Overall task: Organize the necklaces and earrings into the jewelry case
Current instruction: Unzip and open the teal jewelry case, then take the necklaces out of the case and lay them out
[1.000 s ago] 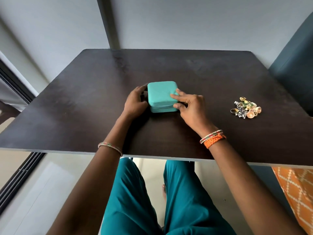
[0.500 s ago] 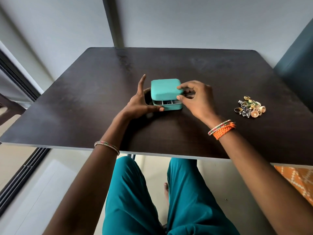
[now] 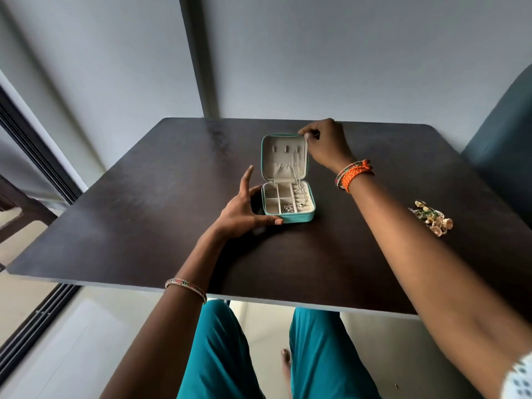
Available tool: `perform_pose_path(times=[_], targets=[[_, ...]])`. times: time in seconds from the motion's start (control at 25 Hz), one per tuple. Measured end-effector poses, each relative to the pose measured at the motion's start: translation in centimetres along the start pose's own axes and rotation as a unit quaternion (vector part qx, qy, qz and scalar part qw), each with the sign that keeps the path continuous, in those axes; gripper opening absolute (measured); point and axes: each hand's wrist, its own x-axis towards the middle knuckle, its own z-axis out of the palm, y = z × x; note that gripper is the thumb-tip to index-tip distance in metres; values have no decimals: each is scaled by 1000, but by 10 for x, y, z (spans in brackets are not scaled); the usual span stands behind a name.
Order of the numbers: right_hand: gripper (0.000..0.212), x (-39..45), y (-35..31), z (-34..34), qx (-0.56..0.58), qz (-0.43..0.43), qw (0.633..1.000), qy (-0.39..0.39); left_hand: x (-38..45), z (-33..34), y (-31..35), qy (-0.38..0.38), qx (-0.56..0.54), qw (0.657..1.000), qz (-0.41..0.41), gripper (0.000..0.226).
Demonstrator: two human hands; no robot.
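Note:
A small teal jewelry case [image 3: 299, 218] stands open in the middle of the dark table, its lid [image 3: 283, 156] upright. The cream tray inside has several compartments; some hold silver pieces, and a thin silver chain [image 3: 296, 174] hangs from the lid down into the tray. My right hand [image 3: 326, 142] pinches the lid's top right corner. My left hand [image 3: 241, 210] steadies the base from the left, thumb against the front wall, index finger raised. A pile of gold and green earrings and necklaces [image 3: 431, 218] lies on the table to the right, apart from both hands.
The dark table [image 3: 144, 211] ends close to my body, with my teal-clad legs below its front edge. A dark teal chair back [image 3: 501, 122] stands at the far right. A window frame [image 3: 31, 156] runs along the left.
The case was closed a second ago, then cracked open. Now my right hand has swung the lid fully up and back, and my left hand has kept bracing the base.

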Motion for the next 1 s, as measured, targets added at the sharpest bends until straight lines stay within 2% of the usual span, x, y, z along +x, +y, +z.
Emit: perform_pose_path(times=[0.08, 0.24, 0.48, 0.56, 0.76, 0.88, 1.0], targets=[[30, 10, 13, 14, -38, 18, 998, -53, 0, 0, 1, 0, 11, 1000, 1, 142], [28, 17, 33, 37, -87, 42, 986, -136, -1, 0, 3, 8, 41, 999, -4, 139], [27, 15, 39, 43, -94, 53, 983, -151, 0, -1, 2, 9, 61, 998, -7, 136], [30, 18, 35, 37, -112, 40, 983, -142, 0, 0, 2, 9, 61, 998, -7, 136], [48, 12, -2, -4, -104, -20, 993, -51, 1, -1, 3, 9, 59, 998, -13, 135], [48, -13, -23, -27, -68, -54, 996, -9, 1, 0, 1, 9, 77, 997, -17, 128], [43, -55, -24, -28, -47, -29, 998, 1, 1, 1, -3, 17, 95, 995, -22, 116]])
